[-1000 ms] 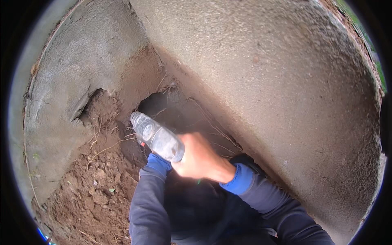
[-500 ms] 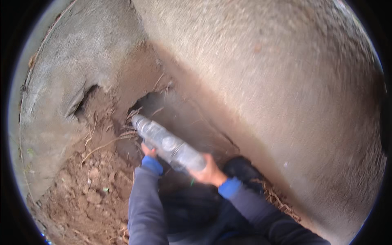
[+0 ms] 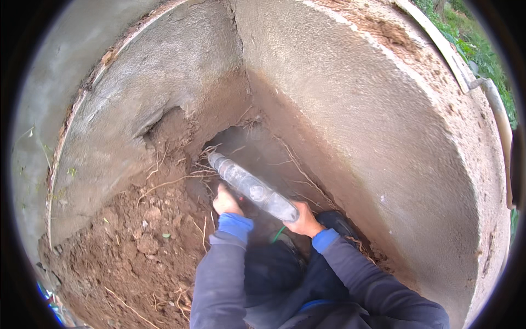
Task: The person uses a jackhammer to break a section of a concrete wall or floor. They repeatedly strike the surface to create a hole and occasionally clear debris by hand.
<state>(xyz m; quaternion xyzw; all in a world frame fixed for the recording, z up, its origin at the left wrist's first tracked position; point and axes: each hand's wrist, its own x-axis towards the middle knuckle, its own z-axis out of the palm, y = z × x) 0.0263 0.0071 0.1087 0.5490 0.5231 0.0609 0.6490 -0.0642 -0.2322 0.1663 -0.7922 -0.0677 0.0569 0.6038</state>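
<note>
A dust-covered grey rotary hammer (image 3: 256,191) slants across the middle, its front end pointing away and to the left into a dug-out hollow (image 3: 244,143). At its rear end, my right hand (image 3: 304,220) is wrapped round the grip. Beside the front half, on its left, my left hand (image 3: 227,201) is closed; the part it grips is mostly hidden below the tool body. The tool's tip is lost among roots and shadow. A green cable (image 3: 279,233) shows beneath the rear end.
Two rough concrete walls (image 3: 350,131) meet in a corner ahead. Loose brown soil (image 3: 137,241) with clods and roots lies at left. Another hole (image 3: 159,119) breaks the left wall's base. My dark shoe (image 3: 335,223) stands by the right wall. A pipe (image 3: 498,112) runs along the right edge.
My view has shifted, so the walls' upper edges and some greenery now show. Hands and rotary hammer appear farther right and slightly lower. More of my left hand is visible.
</note>
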